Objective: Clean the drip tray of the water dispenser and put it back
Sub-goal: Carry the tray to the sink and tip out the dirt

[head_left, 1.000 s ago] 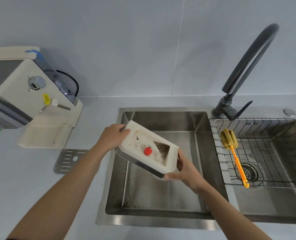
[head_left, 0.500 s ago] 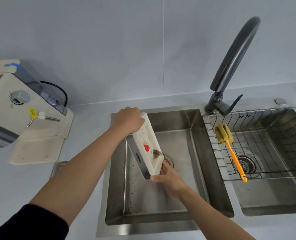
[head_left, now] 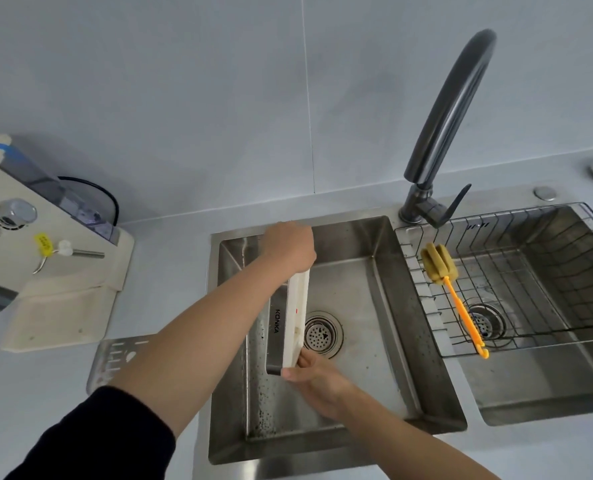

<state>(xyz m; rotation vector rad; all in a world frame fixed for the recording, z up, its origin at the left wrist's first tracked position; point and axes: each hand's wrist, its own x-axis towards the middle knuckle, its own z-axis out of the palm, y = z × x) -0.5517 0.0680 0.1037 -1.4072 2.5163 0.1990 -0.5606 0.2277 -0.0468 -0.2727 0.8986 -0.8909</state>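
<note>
The white drip tray (head_left: 297,318) with a silver KONKA front stands tipped on edge over the left sink basin (head_left: 354,341), its open side facing right toward the drain (head_left: 321,332). My left hand (head_left: 288,249) grips its far end from above. My right hand (head_left: 314,379) holds its near lower end. The cream water dispenser (head_left: 45,244) stands on the counter at the left, its tray bay bare. The tray's metal grille (head_left: 118,358) lies flat on the counter in front of the dispenser.
A dark curved faucet (head_left: 440,133) rises between the two basins. The right basin holds a wire rack (head_left: 517,282) with an orange-handled sponge brush (head_left: 454,289) lying on it. Grey counter surrounds the sinks.
The tray has been rotated from lying tilted with its inside showing to standing nearly on its edge over the drain. The view has shifted so the dispenser sits further left.
</note>
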